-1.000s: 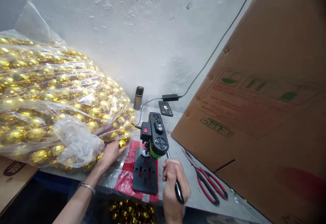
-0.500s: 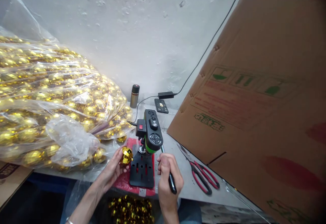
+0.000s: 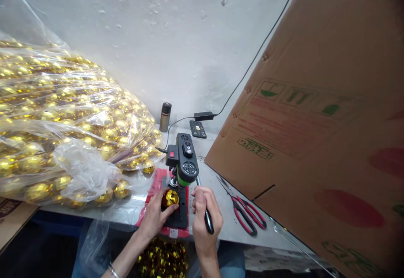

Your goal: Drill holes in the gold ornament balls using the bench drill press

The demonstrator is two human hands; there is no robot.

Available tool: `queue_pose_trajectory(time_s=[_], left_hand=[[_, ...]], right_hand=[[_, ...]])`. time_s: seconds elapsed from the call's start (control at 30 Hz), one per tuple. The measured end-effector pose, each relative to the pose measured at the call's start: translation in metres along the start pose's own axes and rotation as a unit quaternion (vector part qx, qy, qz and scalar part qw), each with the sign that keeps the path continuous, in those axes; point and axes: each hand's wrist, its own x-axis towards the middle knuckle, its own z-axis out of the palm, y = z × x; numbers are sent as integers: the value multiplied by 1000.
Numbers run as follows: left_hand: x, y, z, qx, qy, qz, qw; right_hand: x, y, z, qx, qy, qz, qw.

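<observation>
The drill press stands straight ahead, and its lever, gripped by the right hand, closes the near right side. The left hand and a gold faceted ball take up room over the base plate. The bulging plastic bag walls off the left. A narrow strip of gray tabletop leaves passage between right hand and red-handled scissors; beyond, the cardboard box bars the way.

You're in what looks like a workshop. Your bench carries a small drill press, a bag of gold balls left of it, scissors right of it.
</observation>
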Motion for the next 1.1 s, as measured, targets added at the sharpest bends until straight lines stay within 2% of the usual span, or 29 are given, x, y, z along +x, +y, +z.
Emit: queue_pose_trajectory(time_s=[0.17,0.3,0.5,0.67,0.8,0.97,1.1], left_hand=[[8,-1,5,60,-35,67,995],[13,-2,13,111,-33,106,988],[14,-6,17,130,-47,102,985],[12,-6,17,119,-44,100,987],[12,-5,17,122,-46,100,986],[11,-4,16,120,-53,107,986],[10,-5,19,124,-34,112,985]], right_hand=[[2,0,1,-6,2,-5,1000],[4,-4,-1,-14,-5,-18,1000],[4,1,-4,-17,-20,-29,999],[-14,25,-2,-14,-11,-53,998],[-28,42,4,7,21,-36,999],[-28,42,12,16,53,-43,998],[-25,37,13,11,62,-45,997]])
